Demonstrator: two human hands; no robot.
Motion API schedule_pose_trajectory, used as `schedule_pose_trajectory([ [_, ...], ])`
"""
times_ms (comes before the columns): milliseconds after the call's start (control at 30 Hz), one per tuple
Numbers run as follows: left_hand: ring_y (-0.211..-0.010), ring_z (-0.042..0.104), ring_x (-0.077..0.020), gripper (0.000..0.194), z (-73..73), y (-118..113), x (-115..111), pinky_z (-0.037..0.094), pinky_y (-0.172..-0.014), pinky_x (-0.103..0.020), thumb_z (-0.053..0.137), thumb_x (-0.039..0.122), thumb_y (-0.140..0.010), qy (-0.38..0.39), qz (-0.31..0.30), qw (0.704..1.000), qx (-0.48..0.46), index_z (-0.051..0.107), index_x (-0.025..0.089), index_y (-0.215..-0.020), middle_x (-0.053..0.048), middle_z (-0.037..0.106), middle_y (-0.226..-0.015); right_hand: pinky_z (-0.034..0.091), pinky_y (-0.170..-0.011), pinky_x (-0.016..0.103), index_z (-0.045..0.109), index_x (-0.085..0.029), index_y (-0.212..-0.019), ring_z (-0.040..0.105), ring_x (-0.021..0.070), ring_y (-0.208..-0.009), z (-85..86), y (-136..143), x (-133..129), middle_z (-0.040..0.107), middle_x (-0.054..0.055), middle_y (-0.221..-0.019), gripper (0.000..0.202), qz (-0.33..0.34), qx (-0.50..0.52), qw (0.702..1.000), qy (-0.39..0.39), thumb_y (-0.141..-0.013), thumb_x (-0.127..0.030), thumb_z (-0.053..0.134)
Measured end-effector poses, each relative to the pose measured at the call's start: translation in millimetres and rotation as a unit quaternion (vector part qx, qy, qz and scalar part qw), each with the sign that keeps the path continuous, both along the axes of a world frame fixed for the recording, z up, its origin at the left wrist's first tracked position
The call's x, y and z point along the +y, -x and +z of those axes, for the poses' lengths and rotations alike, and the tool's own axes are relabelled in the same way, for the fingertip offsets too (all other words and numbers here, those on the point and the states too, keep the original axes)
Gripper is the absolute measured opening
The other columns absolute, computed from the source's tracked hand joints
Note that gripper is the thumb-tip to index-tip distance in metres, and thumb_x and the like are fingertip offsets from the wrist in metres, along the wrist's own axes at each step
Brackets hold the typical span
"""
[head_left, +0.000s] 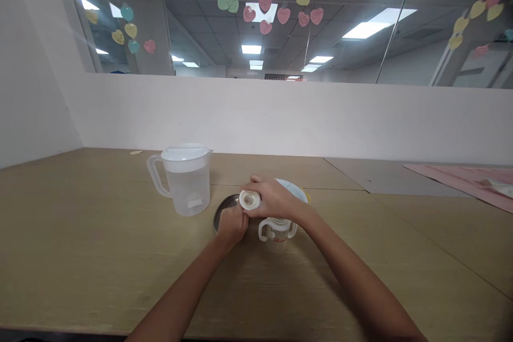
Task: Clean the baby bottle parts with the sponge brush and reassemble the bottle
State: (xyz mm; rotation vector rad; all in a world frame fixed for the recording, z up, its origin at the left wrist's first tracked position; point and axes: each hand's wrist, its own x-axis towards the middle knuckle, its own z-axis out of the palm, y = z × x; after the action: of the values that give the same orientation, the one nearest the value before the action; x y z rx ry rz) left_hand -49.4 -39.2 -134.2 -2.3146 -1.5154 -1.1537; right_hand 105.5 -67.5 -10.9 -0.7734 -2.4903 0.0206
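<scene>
A person's right hand clasps a white bottle cap above the table, its open side turned toward the left hand, whose grip pinches its rim; the handled bottle stands at the cap's four o'clock, the water jug at ten o'clock.

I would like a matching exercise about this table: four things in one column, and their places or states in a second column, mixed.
Things:
1. pitcher
2. white cap
3. two-handled cup
4. pink cloth

Places or states:
a. at the far right of the table
b. held by the right hand, touched by the left hand
c. left of the hands, lid on
d. standing under the right hand

Pairs: 1-c, 2-b, 3-d, 4-a
</scene>
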Motion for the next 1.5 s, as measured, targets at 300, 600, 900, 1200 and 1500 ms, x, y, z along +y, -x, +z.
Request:
schedule_pose_trajectory([
  [300,-0.078,0.061,-0.0147,0.050,14.2,-25.2,-38.6,0.046,-0.070,-0.027,0.033,0.033,-0.092,0.035,-0.097,0.973,-0.207,0.016,0.018,-0.137,-0.006,0.063,-0.098,0.038,-0.067,0.026,0.047,-0.019,-0.099,0.047,0.0153,-0.075,12.4,-20.3,-3.5,0.046,0.004,-0.097,0.032,-0.038,0.066,0.997,0.027,-0.068,-0.015,0.054],
  [600,-0.108,0.051,-0.0243,0.076,7.6,-40.4,-50.7,0.039,-0.093,-0.039,0.057,0.047,-0.079,0.099,-0.220,0.964,-0.116,0.021,0.018,-0.140,-0.011,0.055,-0.119,0.040,-0.074,0.030,0.062,-0.018,-0.093,0.051,0.0184,-0.083,18.6,-53.9,14.9,0.051,0.005,-0.093,0.029,-0.074,0.044,0.993,0.078,-0.065,-0.013,0.054],
  [900,-0.107,0.051,-0.0263,0.075,8.8,-39.9,-48.0,0.038,-0.093,-0.041,0.060,0.047,-0.076,0.101,-0.183,0.971,-0.114,0.027,0.018,-0.137,-0.011,0.056,-0.116,0.043,-0.069,0.028,0.068,-0.014,-0.086,0.058,0.0185,-0.081,16.8,-71.2,31.8,0.065,0.005,-0.086,0.034,-0.049,-0.004,0.957,0.285,-0.067,-0.043,0.067],
  [1200,-0.105,0.051,-0.0253,0.066,12.3,-39.5,-48.5,0.040,-0.091,-0.040,0.058,0.045,-0.078,0.090,-0.206,0.969,-0.105,0.031,0.021,-0.134,-0.011,0.056,-0.116,0.044,-0.074,0.027,0.068,-0.016,-0.091,0.059,0.0173,-0.084,12.7,-69.8,34.9,0.066,0.003,-0.090,0.031,0.024,-0.059,0.941,0.333,-0.065,-0.033,0.070],
  [1500,-0.104,0.053,-0.0261,0.069,9.2,-39.8,-47.4,0.041,-0.089,-0.041,0.059,0.046,-0.077,0.078,-0.200,0.970,-0.114,0.033,0.018,-0.134,-0.011,0.058,-0.114,0.045,-0.074,0.025,0.069,-0.019,-0.092,0.059,0.0163,-0.086,11.3,-71.0,30.7,0.064,0.003,-0.098,0.024,0.018,-0.079,0.938,0.337,-0.069,-0.022,0.063],
])
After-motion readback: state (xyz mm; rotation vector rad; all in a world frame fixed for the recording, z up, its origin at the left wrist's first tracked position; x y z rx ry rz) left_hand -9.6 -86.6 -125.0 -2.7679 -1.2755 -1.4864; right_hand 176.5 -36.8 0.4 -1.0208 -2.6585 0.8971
